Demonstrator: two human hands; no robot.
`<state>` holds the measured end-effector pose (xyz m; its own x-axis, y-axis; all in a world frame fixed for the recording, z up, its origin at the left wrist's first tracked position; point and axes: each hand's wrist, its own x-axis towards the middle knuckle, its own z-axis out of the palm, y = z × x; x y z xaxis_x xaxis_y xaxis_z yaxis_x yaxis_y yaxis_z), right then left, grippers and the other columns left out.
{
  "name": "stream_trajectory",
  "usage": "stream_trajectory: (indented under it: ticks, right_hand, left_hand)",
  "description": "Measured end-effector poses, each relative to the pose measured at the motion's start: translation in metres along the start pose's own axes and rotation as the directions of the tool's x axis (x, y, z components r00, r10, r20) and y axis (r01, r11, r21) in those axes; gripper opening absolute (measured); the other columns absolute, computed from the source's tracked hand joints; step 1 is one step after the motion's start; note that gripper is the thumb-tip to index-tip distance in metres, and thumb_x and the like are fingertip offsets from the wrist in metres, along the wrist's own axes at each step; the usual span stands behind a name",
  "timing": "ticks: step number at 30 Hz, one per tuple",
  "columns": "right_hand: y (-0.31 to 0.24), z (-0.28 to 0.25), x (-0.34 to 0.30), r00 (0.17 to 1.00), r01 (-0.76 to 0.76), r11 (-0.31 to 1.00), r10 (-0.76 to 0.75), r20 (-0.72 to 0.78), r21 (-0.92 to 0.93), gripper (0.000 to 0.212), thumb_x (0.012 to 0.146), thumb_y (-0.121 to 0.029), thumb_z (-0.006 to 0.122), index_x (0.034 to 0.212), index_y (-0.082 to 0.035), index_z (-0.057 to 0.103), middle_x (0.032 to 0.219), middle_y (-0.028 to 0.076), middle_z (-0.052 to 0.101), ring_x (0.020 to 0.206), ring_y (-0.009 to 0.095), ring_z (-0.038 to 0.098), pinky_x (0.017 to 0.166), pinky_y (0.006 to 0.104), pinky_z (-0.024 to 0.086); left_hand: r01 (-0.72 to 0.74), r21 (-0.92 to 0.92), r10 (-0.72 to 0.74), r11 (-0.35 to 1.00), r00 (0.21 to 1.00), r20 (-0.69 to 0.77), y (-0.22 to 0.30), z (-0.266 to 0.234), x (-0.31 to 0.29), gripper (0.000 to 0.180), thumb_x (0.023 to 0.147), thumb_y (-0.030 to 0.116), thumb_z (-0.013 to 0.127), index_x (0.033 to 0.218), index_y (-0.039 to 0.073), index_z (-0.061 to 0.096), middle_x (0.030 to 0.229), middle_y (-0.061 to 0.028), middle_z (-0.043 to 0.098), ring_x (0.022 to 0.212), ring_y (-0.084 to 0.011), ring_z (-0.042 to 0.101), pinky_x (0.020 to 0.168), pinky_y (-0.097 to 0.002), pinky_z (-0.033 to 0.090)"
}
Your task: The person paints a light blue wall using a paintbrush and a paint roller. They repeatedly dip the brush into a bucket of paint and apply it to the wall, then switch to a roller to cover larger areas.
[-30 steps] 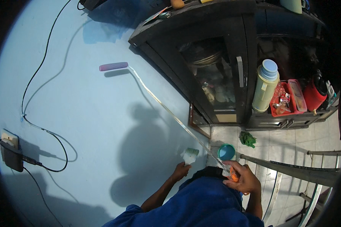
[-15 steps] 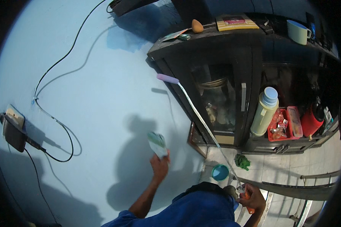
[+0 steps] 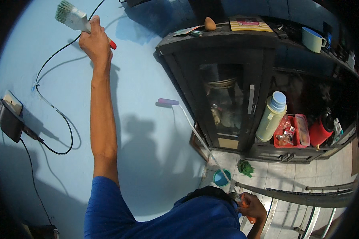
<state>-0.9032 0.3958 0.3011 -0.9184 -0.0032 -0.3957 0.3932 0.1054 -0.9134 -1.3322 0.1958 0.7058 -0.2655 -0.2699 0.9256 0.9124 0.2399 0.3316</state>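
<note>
Stretched up along the light blue wall, my left hand is closed around a paintbrush. Its bristles look greenish and point to the upper left, and the red end of its handle sticks out below my fingers. Down by my right side, my right hand grips the orange handle of a paint roller. The roller's long pale rod reaches away from me to a small purple sleeve near the wall; whether it touches the wall, I cannot tell.
A dark cabinet with a glass door stands right of the wall, holding a thermos and a red basket. Black cables hang around an adapter at left. Below are a teal bucket, a green cloth and metal rails.
My left hand has swung far up and to the left with the paintbrush. The roller's sleeve has dropped lower and slightly left, still held in my right hand. The view has shifted a little.
</note>
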Motion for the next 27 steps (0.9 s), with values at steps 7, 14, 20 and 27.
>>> stream_trajectory:
  ticks: [7, 14, 20, 27]
  right_hand:
    - [-0.021, 0.005, -0.001, 0.999, -0.051, 0.998, 0.050, -0.005, -0.025, 0.037, 0.062, -0.010, 0.074, 0.092, -0.004, 0.054, 0.076, 0.005, 0.059, 0.070, 0.011, 0.053, 0.067, 0.0267, 0.044]
    - [-0.027, 0.004, -0.001, 0.996, 0.036, 0.999, -0.037, -0.077, -0.019, 0.036, 0.060, -0.009, 0.074, 0.089, -0.002, 0.053, 0.071, 0.003, 0.058, 0.067, 0.008, 0.053, 0.062, 0.0246, 0.044]
    - [-0.014, 0.011, 0.004, 1.000, -0.018, 1.000, 0.018, -0.023, 0.023, 0.044, 0.060, -0.020, 0.077, 0.094, -0.005, 0.053, 0.081, 0.010, 0.060, 0.074, 0.018, 0.056, 0.070, 0.0299, 0.044]
    - [-0.005, 0.019, 0.014, 0.998, -0.051, 0.997, 0.049, -0.039, -0.050, 0.050, 0.057, -0.024, 0.078, 0.095, -0.005, 0.054, 0.081, 0.012, 0.058, 0.074, 0.022, 0.056, 0.069, 0.0313, 0.044]
  left_hand:
    - [-0.483, 0.063, 0.349, 0.873, 0.709, 0.613, -0.040, -0.003, -0.054, 0.016, 0.085, 0.013, 0.050, 0.085, 0.000, 0.060, 0.078, -0.0109, 0.063, 0.065, -0.0147, 0.061, 0.058, -0.0267, 0.047]
    - [-0.712, -0.007, 0.582, 0.702, 0.568, 0.582, -0.084, 0.039, -0.015, 0.050, 0.060, -0.005, 0.058, 0.109, -0.005, 0.046, 0.105, -0.0251, 0.049, 0.095, -0.0417, 0.048, 0.082, -0.0415, 0.040]
    - [-0.704, 0.133, 0.497, 0.698, 0.609, 0.618, -0.096, 0.066, 0.057, 0.020, 0.071, 0.010, 0.057, 0.090, 0.007, 0.062, 0.084, -0.0168, 0.060, 0.084, -0.0361, 0.056, 0.084, -0.0428, 0.041]
    - [-0.500, 0.351, 0.098, 0.792, 0.672, 0.734, -0.103, 0.078, 0.105, 0.025, 0.087, 0.031, 0.049, 0.089, 0.012, 0.065, 0.083, -0.0068, 0.063, 0.080, -0.0207, 0.059, 0.072, -0.0327, 0.044]
